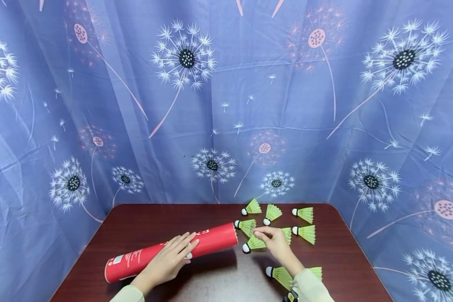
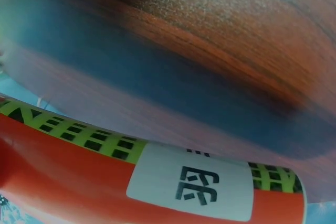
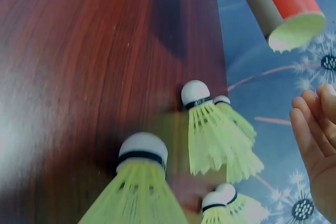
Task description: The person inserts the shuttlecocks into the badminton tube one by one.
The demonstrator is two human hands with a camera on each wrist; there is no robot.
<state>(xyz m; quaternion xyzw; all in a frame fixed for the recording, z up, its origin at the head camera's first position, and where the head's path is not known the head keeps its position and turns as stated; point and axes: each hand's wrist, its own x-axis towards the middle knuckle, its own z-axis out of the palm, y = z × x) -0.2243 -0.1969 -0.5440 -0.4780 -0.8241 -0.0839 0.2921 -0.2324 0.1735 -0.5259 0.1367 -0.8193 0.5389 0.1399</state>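
Observation:
A long red cardboard tube [image 1: 211, 242] lies slantwise across the left half of the view, its mouth toward the right. My left hand [image 1: 170, 258] grips it around the middle, fingers over the top. Pale green, ragged edging shows inside the tube's mouth [image 3: 296, 32] in the right wrist view. My right hand [image 1: 274, 243] hovers over the yellow-green shuttlecocks, just right of that mouth. Its fingers [image 3: 310, 127] are loosely bent, with nothing seen between them. Closest to it are one shuttlecock [image 1: 253, 243] below and another [image 1: 246, 226] beside the mouth.
Several more shuttlecocks [image 1: 305, 233] with white heads are scattered over the right side of the dark wooden table [image 1: 207, 216]. Near the right forearm lies a shuttlecock [image 1: 279, 276], partly hidden by the sleeve. A blue dandelion-print curtain [image 1: 226, 105] hangs around the table's back and sides.

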